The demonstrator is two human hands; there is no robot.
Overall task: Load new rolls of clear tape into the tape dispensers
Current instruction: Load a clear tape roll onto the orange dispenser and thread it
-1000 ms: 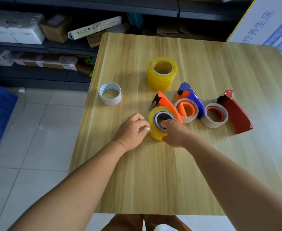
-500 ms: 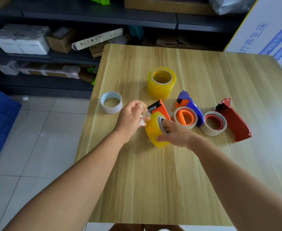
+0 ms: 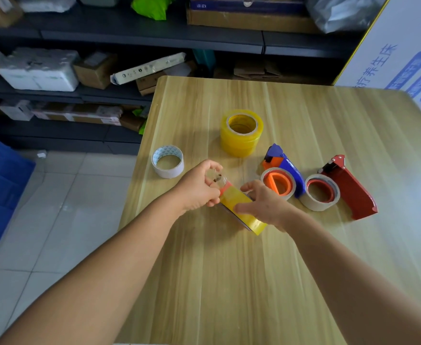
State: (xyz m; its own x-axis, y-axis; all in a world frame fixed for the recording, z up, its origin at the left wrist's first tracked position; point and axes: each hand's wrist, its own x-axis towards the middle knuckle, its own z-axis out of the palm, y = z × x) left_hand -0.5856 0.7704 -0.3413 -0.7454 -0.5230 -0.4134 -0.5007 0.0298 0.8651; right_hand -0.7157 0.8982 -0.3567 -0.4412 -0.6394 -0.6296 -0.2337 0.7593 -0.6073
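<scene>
clear tape end (image 3: 215, 179) is pinched in my left hand (image 3: 199, 189), fingers curled round it just above the middle of the frame. my right hand (image 3: 264, 204) clamps the yellow roll (image 3: 242, 207), which sits on the orange dispenser (image 3: 225, 188); the two are tilted up on edge over the table (image 3: 229, 282), and the dispenser is mostly hidden.

i judge the risk to be here: if i pull the strip slack or crooked it may fold and stick to itself or to my fingers, and the roll could slide off its hub if my right grip eases.

to the right lie the blue dispenser (image 3: 283, 170) and red dispenser (image 3: 349, 190), both holding near-empty cores. spare rolls (image 3: 241, 133) stand stacked above centre, an empty core (image 3: 167, 161) at left.
</scene>
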